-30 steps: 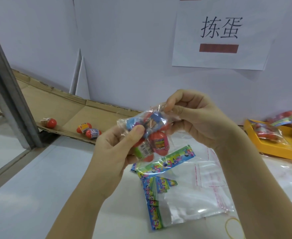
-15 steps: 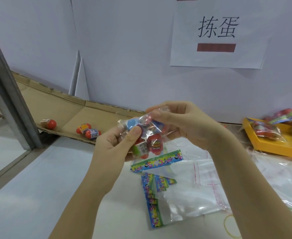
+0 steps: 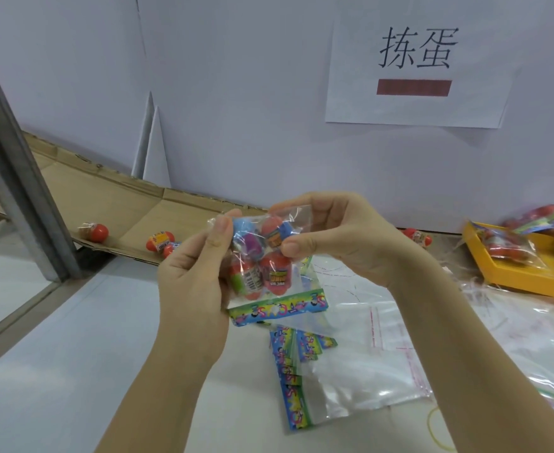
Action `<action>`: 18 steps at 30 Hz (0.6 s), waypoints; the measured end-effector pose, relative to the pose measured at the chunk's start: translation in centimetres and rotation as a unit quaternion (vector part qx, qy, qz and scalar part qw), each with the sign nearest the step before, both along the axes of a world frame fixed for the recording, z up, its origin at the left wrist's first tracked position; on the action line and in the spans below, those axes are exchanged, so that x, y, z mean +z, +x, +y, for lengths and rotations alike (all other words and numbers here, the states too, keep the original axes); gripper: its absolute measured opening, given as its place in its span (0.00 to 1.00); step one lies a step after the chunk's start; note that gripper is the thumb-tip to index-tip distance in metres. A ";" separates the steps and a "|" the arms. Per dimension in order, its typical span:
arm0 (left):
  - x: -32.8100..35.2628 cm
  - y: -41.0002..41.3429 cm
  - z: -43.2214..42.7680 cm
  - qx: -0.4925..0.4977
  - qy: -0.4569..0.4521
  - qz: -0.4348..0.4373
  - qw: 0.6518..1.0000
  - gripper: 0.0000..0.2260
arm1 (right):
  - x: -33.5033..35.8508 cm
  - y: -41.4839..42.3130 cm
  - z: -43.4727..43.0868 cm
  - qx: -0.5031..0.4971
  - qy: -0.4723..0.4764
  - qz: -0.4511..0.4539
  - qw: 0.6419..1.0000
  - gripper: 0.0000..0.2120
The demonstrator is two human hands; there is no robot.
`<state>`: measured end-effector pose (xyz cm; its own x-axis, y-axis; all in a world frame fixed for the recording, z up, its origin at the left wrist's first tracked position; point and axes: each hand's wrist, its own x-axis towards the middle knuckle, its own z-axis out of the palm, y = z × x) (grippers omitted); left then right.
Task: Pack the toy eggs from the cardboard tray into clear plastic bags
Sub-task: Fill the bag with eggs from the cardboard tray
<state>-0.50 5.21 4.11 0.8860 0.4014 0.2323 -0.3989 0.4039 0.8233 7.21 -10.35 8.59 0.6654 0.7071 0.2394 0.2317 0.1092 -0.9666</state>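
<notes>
Four toy eggs [image 3: 262, 263], clear crinkled bag [image 3: 288, 217]

Egg-filled clear bag [image 3: 262, 259] aloft; loose eggs [image 3: 159, 245] on cardboard tray [image 3: 128, 220].

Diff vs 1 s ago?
The right hand came down and left along the bag top; the left hand slid its thumb up to the top-left corner. Both still pinch the bag. Loose eggs, tray and spare bags unmoved.
</notes>
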 end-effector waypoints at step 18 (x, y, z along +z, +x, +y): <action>-0.3 0.3 -0.3 0.089 -0.036 -0.017 0.995 0.08 | -0.5 1.1 -0.2 -0.086 0.072 0.029 0.993 0.07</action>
